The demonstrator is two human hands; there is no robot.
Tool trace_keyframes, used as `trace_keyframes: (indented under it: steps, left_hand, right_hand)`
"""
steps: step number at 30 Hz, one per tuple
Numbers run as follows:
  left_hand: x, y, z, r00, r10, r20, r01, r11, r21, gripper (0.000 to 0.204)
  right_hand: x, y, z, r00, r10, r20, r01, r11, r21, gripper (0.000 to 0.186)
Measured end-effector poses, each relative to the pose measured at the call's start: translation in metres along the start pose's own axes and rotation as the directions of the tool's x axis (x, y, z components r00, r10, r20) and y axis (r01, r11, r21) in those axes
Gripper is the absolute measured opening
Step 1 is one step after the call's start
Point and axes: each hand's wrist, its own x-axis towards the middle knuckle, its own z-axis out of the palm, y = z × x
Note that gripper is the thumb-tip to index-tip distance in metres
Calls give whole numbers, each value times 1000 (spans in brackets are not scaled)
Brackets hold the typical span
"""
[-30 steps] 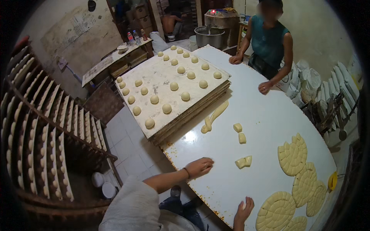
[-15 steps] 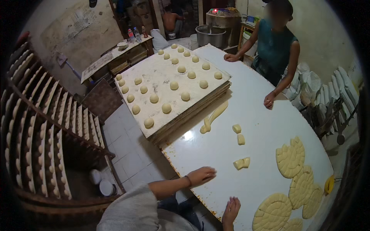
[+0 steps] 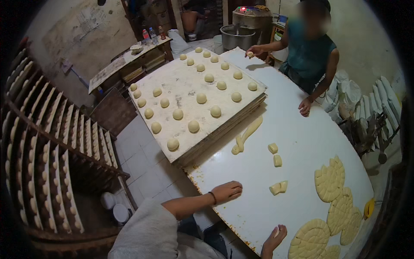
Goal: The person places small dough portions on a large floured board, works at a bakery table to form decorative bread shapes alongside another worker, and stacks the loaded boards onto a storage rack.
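Observation:
My left hand point(image 3: 227, 192) rests palm down near the table's left edge. Its fingers curl in toward the white tabletop point(image 3: 254, 207), and whatever may be under them is hidden. Closer to me, my right hand point(image 3: 276, 237) is cupped on its side with the fingers bent. A pale spot shows at its palm, too small to name. Several cut dough pieces lie beyond my hands: a pair point(image 3: 278, 187) touching each other, and another pair with one piece point(image 3: 277, 161) below the other. A long twisted dough strip point(image 3: 248, 134) lies beside the tray stack.
Dough balls sit in rows on a floured tray point(image 3: 181, 88) atop a stack. Scored flat dough rounds point(image 3: 308, 239) lie at the right. Across the table a co-worker point(image 3: 308, 52) holds a small dough ball point(image 3: 250, 54). A loaded rack point(image 3: 60, 164) stands left; a mixer bowl point(image 3: 237, 38) is behind.
Both my hands have curled their fingers more. The co-worker's hand at the far end has lifted from the table with a dough ball. The view has shifted slightly.

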Motion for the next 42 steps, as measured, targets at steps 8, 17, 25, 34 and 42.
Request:
trace_keyframes:
  steps: [8,17,25,34,42]
  left_hand:
    - [-57,-9,30,923,-350,-160,201,793,-575,25]
    - [-72,-96,-374,970,-96,-223,-33,858,-513,44]
    - [-73,-397,-654,668,-359,-652,520,852,63,46]
    - [-156,-358,-672,563,-501,-657,437,856,-277,58]
    - [-475,-431,-416,116,-800,-589,580,536,-614,28]
  right_hand:
    - [-61,-29,16,966,-258,-9,237,899,-367,33]
    - [-82,-110,53,830,336,444,-506,789,348,30]
    - [-1,-433,263,839,148,524,-279,943,180,41]
    - [30,-703,613,291,-665,688,536,709,459,57]
    - [4,-712,615,338,-724,601,645,644,412,59]
